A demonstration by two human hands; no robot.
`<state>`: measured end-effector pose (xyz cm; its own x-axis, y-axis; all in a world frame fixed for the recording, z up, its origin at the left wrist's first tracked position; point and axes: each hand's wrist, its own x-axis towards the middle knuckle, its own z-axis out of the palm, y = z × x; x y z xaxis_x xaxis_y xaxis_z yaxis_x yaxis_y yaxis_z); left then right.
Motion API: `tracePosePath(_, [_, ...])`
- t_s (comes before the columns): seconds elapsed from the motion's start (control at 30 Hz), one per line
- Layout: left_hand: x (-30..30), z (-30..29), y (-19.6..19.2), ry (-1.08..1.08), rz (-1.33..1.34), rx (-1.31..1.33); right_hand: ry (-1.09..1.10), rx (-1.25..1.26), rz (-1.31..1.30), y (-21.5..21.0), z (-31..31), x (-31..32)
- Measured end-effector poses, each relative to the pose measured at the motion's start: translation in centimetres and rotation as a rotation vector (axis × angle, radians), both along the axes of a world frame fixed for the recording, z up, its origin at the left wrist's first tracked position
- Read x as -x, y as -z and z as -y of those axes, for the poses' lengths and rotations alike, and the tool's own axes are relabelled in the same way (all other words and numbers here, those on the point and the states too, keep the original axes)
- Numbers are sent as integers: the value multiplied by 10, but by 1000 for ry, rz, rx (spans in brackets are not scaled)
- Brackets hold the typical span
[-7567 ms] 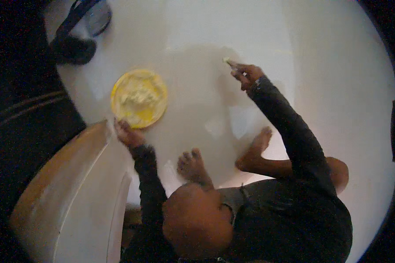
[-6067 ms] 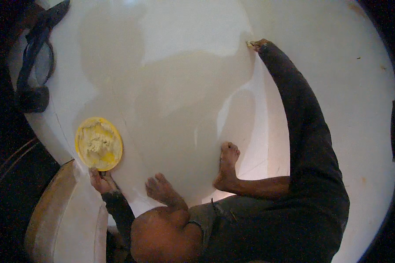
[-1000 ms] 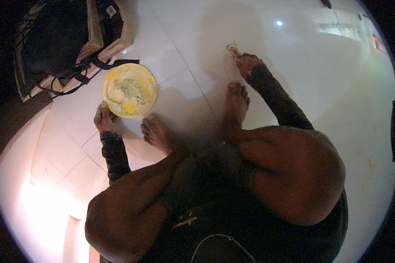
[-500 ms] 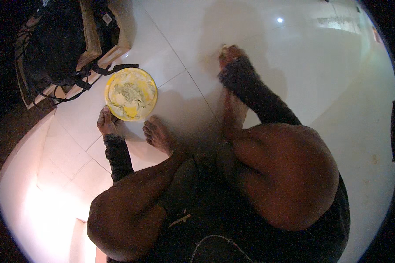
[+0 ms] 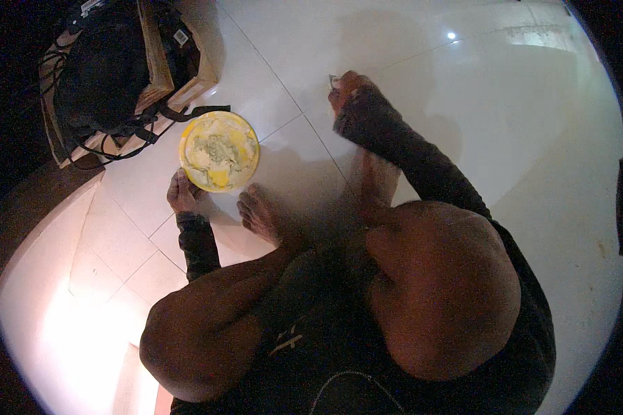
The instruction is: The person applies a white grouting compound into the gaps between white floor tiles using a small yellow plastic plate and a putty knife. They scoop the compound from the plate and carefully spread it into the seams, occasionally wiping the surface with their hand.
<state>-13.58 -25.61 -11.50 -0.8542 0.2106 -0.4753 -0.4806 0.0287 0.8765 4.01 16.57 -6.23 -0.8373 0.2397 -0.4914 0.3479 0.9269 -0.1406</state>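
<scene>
My left hand grips the near-left rim of a round yellow plate. Pale, whitish-green paste is smeared over the plate, thickest at the middle, with yellow showing through in patches. Out over the tiles, my right hand is closed with its fingers bent. A small, thin greyish piece pokes out at its fingertips; its kind is too small to make out. The hand is low over or on the floor; I cannot tell whether it touches.
Pale glossy floor tiles with thin dark joints spread around me. At the far left stands an open cardboard box holding a black bag, its straps hanging over towards the plate. My bare left foot is just right of the plate.
My right hand has moved slightly left, and the greyish piece now shows at its fingertips. The view has shifted a little; my left hand keeps its grip on the plate.
</scene>
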Motion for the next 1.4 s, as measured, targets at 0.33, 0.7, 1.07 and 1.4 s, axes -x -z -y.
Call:
tracePosePath(0.33, [3,8,3,-23,37,-84,-15,306,-372,-1,35,-33])
tracePosePath(0.7, [-6,-8,-31,192,-68,323,199,440,-142,44,61,-17])
tracePosePath(1.07, [7,-36,-6,254,-110,422,229,791,-123,40,-7,-13])
tracePosePath(1.4, [1,-79,-36,398,-357,490,119,880,-307,41,1,-45])
